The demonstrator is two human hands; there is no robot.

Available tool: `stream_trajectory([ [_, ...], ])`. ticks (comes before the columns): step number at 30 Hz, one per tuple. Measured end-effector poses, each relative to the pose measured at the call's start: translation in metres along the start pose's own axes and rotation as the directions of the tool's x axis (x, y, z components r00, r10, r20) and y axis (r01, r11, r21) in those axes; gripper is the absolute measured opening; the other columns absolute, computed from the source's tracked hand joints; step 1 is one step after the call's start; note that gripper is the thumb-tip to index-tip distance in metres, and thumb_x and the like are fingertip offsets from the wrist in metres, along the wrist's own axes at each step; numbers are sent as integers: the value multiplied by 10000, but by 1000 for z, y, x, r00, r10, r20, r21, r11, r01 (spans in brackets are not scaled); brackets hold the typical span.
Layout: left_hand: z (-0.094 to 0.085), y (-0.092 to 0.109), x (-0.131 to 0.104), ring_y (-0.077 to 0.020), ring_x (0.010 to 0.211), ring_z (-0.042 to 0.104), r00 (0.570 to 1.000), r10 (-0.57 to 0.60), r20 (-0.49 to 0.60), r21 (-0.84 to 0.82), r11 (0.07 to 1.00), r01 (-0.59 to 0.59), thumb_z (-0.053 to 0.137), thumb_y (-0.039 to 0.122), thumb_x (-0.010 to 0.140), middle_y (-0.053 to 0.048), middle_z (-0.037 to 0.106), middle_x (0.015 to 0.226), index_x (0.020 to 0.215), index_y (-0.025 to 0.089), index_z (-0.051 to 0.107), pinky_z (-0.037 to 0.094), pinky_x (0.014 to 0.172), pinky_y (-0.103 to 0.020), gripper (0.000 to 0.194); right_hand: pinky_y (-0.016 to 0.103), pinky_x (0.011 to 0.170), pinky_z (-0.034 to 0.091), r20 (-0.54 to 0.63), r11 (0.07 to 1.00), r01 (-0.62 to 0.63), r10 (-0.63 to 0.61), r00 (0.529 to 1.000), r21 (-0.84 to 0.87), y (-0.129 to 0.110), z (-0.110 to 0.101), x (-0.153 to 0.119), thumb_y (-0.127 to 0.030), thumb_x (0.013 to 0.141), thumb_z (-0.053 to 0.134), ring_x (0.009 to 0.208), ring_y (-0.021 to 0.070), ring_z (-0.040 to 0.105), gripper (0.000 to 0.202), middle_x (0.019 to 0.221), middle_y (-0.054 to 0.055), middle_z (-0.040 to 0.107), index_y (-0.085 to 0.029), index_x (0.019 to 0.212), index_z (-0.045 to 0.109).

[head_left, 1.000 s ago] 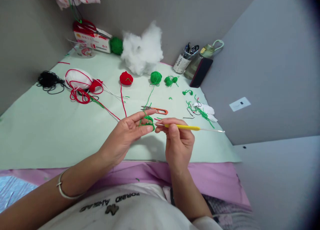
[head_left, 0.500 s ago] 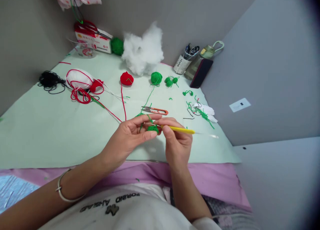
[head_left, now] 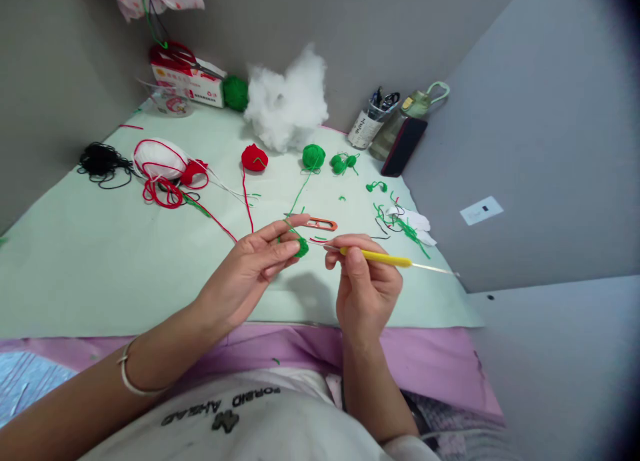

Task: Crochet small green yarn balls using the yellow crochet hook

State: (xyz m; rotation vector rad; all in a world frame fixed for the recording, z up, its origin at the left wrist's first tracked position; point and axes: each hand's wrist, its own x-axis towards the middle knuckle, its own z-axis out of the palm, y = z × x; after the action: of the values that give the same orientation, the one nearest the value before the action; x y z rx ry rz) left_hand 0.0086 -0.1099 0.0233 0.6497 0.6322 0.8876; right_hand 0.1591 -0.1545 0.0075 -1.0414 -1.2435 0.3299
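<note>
Pinched between the thumb and fingers of my left hand is a small green crochet piece. Green yarn runs from it past my raised index finger to a green ball farther back. My right hand grips a yellow-handled crochet hook between thumb and fingers. The hook's thin metal tip points left, close to the green piece; whether it touches is too small to tell. Just beyond my left fingertips lie orange thread snips, their blades partly hidden.
Red, white and black yarn lie left and centre. White stuffing, a box, a pen cup, a bottle and a dark phone stand at the back. Yarn scraps lie right.
My right hand and the hook have moved right, away from my left hand. My left hand has shifted slightly left with the green piece, which is turned differently. More of the snips' surroundings shows.
</note>
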Motion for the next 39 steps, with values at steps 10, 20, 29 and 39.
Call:
stream_trajectory([
  [10,-4,-1,3,-67,605,468,1000,-13,21,-7,1000,13,853,254,839,27,664,818,1150,236,839,525,907,-291,312,315,595,560,-44,999,-33,34,998,34,1,-2,2,-247,1016,610,675,149,655,173,857,37,731,-239,973,778],
  [20,-1,-4,-6,-173,958,612,992,92,90,255,960,-112,802,281,896,-10,685,964,1292,320,783,465,892,-279,398,304,640,578,52,946,-257,252,966,196,2,-4,5,-360,975,689,690,143,680,171,873,36,765,-222,934,783],
  [29,-5,-1,-7,-159,864,524,985,157,69,361,917,-171,801,278,882,-7,603,934,1219,326,815,449,814,-270,340,305,650,600,94,959,-208,193,977,191,-4,-10,7,-336,1033,605,739,153,699,212,876,39,744,-214,930,745],
  [39,-1,1,-12,-135,716,478,920,391,18,610,725,-320,786,171,851,6,631,881,1172,317,829,449,752,-286,356,386,768,615,210,969,212,-182,961,-130,-12,-14,-1,-133,1029,529,856,188,713,241,981,38,776,-264,1139,700],
])
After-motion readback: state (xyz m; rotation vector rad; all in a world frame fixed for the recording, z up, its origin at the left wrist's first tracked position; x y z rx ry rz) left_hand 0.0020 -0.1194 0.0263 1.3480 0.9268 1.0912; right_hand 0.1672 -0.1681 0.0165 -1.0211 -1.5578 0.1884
